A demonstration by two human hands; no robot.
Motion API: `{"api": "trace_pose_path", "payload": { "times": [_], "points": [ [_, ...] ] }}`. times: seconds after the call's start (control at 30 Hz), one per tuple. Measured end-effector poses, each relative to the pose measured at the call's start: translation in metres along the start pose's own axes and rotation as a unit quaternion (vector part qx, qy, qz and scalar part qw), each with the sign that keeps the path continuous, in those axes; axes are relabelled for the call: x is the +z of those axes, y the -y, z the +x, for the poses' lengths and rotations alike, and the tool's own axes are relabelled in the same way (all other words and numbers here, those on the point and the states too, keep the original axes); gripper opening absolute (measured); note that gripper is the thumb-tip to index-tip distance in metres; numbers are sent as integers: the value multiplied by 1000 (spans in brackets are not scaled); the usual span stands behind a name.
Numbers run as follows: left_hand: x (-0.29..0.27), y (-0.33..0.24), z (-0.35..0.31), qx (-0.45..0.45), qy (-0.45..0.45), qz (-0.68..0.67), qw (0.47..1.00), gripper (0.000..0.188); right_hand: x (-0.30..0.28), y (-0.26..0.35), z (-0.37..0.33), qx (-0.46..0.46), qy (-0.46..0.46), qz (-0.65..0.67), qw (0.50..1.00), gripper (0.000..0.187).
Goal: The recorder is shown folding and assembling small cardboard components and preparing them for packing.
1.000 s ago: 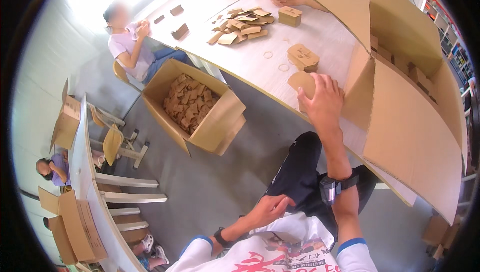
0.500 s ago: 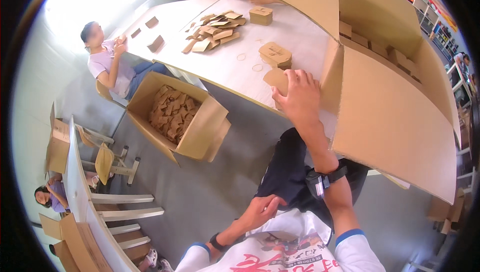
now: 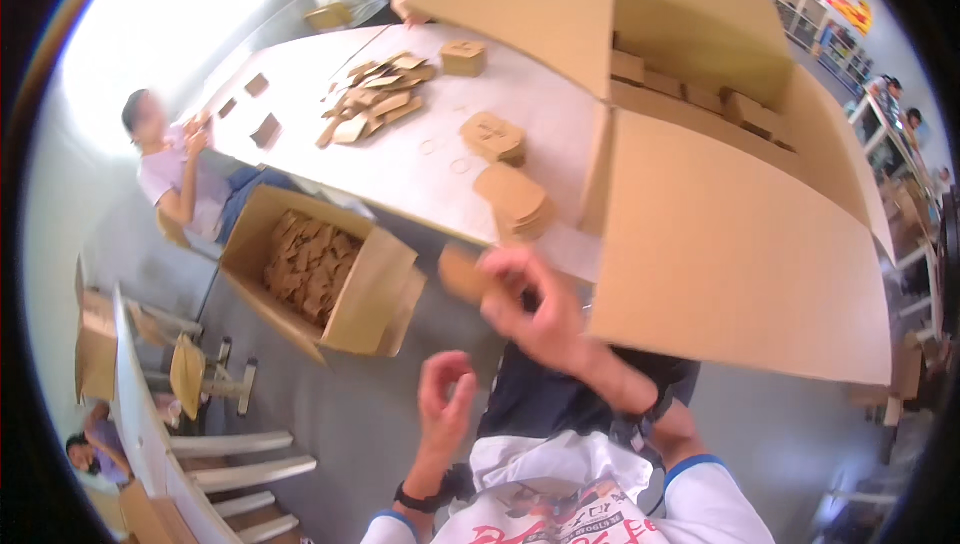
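My right hand (image 3: 535, 309) grips a small brown cardboard piece (image 3: 462, 275) between thumb and fingers, just off the table's near edge. Lower and to its left, my left hand (image 3: 446, 399) is raised with curled fingers, thumb apart, nothing visible in it. On the white table (image 3: 400, 179), a stack of rounded cardboard pieces (image 3: 514, 196) stands just beyond my right hand. Behind it is a second stack (image 3: 493, 134) with dark printing. Thin rubber bands (image 3: 459, 165) lie beside the stacks.
A large open carton (image 3: 740, 244) holding brown bundles rises at right. A loose heap of cardboard pieces (image 3: 372, 99) and another stack (image 3: 463, 58) lie farther back. At left, a floor carton (image 3: 385, 289) holds many brown pieces; a seated person (image 3: 175, 169) works beyond it.
My right hand has pulled back from the stack toward me, carrying a cardboard piece. My left hand has lifted from my lap and moved left. The view has shifted rightward.
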State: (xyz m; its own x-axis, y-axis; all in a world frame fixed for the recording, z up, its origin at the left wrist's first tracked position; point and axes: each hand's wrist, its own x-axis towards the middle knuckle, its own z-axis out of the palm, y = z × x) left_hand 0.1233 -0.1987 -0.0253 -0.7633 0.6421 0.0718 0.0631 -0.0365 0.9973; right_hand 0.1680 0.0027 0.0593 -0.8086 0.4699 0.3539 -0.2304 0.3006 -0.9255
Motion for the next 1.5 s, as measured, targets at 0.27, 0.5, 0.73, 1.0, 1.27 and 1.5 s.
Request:
{"api": "trace_pose_path", "payload": {
  "times": [0.27, 0.5, 0.73, 1.0, 1.27, 1.5],
  "points": [
    [52, -21, 10, -87, 217, -252, 939, 67, 25, -45, -144, 143, 59, 139, 978, 37],
    [95, 16, -4, -69, 231, -309, 920, 43, -34, -62, -182, 252, 113, 225, 934, 26],
    [108, -6, 15, 17, 221, -289, 931, 46, -76, -36, -173, 319, 28, 198, 927, 20],
    [97, 5, 12, 14, 235, -212, 949, 40, -87, -22, -174, 171, -62, 185, 966, 14],
    [108, -21, 10, 116, 213, 180, 953, 23, -68, 5, -162, -61, -113, -203, 971, 25],
    [105, -6, 16, 185, 218, 266, 921, 37, -34, -17, -147, -59, -61, -255, 963, 16]
  ]
}}
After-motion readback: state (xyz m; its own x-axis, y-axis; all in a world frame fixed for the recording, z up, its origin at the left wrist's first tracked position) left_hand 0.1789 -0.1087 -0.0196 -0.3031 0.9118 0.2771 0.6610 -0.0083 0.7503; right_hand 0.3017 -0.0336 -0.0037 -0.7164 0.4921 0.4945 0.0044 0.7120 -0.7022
